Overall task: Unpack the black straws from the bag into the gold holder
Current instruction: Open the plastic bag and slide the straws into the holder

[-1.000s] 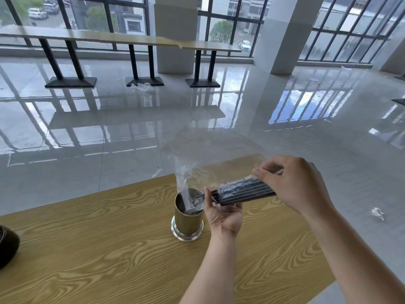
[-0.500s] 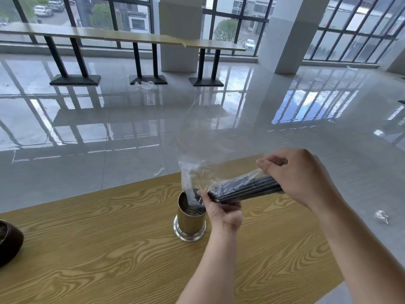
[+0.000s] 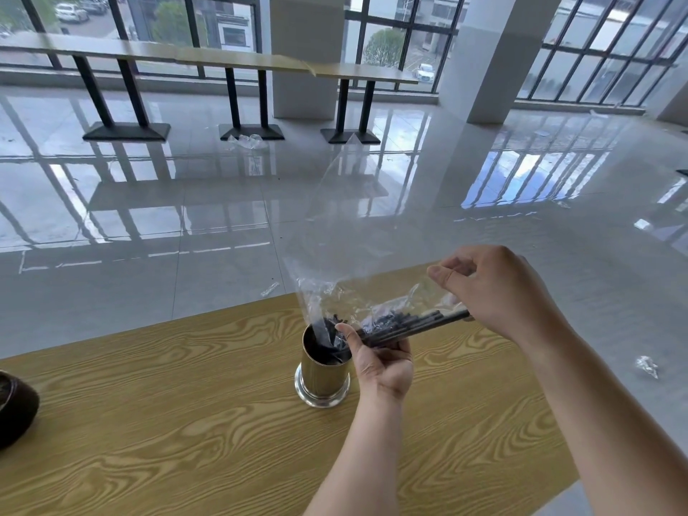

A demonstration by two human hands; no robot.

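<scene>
A bundle of black straws (image 3: 405,325) lies nearly level inside a clear plastic bag (image 3: 357,232), its left ends dipping into the gold holder (image 3: 323,374). The holder stands upright on the wooden table (image 3: 186,422), its mouth dark with straw ends and bag plastic. My left hand (image 3: 383,361) grips the bundle from below, right beside the holder's rim. My right hand (image 3: 495,292) pinches the straws' right end through the bag. The bag's loose upper part billows up over the floor.
A dark round bowl (image 3: 15,411) sits at the table's left edge. The table's far edge runs just behind the holder. Plastic scraps (image 3: 647,366) lie on the glossy floor to the right, and long tables (image 3: 223,61) stand by the windows.
The bag has ballooned upward, and the straws have slid left and down so their ends now reach into the holder. Both hands stayed on the bundle.
</scene>
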